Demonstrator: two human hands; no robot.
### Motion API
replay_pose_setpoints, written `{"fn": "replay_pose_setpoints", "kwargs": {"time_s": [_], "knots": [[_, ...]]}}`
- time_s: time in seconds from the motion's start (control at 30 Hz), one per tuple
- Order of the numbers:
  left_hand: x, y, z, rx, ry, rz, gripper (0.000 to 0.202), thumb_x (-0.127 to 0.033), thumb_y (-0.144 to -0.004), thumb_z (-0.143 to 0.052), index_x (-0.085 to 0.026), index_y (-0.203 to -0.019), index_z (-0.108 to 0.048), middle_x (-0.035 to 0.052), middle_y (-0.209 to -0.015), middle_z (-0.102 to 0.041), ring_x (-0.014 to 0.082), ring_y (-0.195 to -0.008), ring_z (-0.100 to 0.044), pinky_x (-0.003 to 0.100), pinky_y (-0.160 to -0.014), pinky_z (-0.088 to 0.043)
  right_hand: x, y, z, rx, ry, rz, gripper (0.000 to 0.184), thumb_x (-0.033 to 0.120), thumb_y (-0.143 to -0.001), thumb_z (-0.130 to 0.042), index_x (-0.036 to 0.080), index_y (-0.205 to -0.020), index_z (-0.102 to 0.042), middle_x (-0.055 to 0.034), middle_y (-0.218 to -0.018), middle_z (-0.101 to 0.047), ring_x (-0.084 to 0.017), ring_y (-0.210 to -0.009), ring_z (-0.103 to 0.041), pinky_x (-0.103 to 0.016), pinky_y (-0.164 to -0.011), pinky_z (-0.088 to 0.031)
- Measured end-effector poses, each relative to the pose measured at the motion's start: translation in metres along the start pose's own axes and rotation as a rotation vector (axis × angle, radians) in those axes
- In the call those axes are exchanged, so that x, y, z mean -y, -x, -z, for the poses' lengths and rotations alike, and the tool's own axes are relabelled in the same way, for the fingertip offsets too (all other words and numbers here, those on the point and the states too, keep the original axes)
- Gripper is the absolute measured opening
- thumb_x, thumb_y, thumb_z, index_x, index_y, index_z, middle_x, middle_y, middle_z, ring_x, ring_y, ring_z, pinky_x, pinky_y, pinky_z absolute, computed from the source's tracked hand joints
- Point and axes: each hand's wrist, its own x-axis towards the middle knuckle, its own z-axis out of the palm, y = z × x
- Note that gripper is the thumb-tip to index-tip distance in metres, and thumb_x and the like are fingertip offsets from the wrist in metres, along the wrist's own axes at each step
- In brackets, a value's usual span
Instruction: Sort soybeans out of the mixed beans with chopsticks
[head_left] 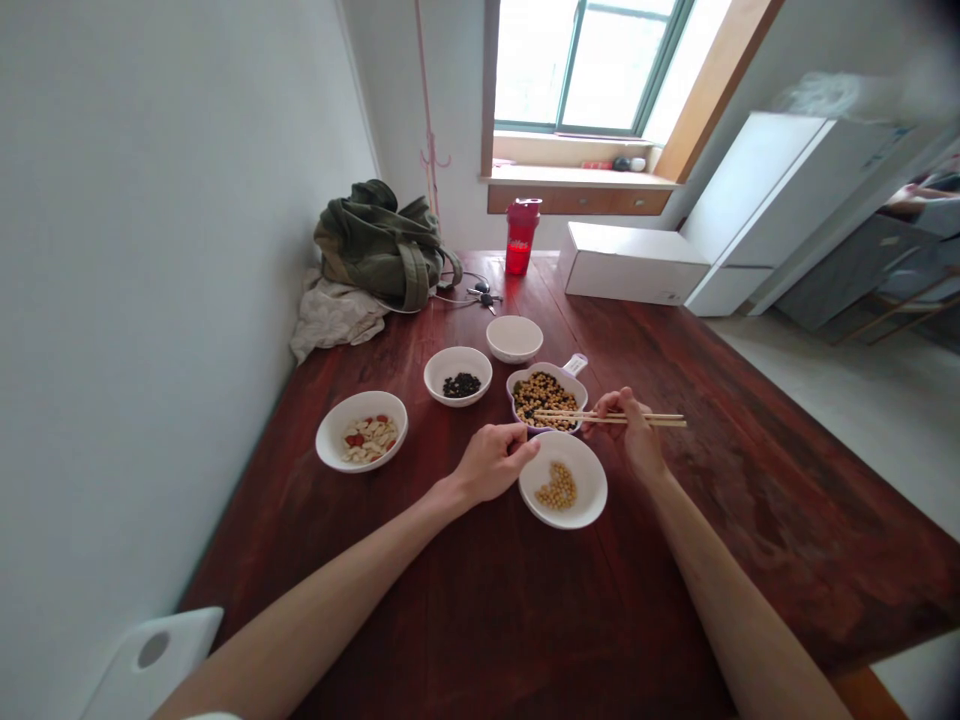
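Observation:
My right hand (628,428) is closed round a pair of wooden chopsticks (660,420). Their tips reach into a purple-rimmed bowl with a handle (576,365), which holds a mix of yellow and dark beans (541,392). Just in front of it sits a white bowl (592,505) with some yellow soybeans (559,487) inside. My left hand (495,460) grips this bowl's left rim, thumb over the edge. Whether a bean is between the chopstick tips is too small to tell.
Further left are a white bowl (480,392) of black beans and another white bowl (324,440) of pale and reddish pieces. An empty-looking bowl (514,336) stands behind. Toward the back are a green bag (375,240), keys (486,296), a red bottle (521,235) and a white box (630,262).

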Motion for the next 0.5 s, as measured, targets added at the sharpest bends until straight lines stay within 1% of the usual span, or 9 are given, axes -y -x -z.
{"fn": "replay_pose_setpoints", "kwargs": {"time_s": [0.23,0.5], "knots": [[-0.0007,0.0,-0.0001,-0.002,0.004,-0.003,0.044,-0.045,-0.096,-0.052,-0.017,-0.064,-0.039,-0.0044,-0.059,-0.039,0.0092,-0.058,-0.035,0.025,-0.056,-0.022,-0.0035,-0.0001,0.0017,-0.024,0.0,-0.007,0.049,0.059,-0.095,-0.057,0.02,-0.069,-0.067,-0.0044,-0.061,-0.069,-0.019,-0.053,-0.069,-0.029,-0.051,-0.057],[0.0004,0.0003,-0.0002,-0.004,0.001,-0.002,0.044,-0.045,-0.096,-0.052,-0.017,-0.065,-0.039,-0.0042,-0.06,-0.04,0.0093,-0.059,-0.035,0.025,-0.057,-0.022,-0.0027,-0.0013,0.0029,-0.055,0.009,0.011,0.051,0.062,-0.095,-0.056,0.02,-0.067,-0.065,-0.0048,-0.06,-0.068,-0.02,-0.054,-0.07,-0.03,-0.051,-0.057]]}}
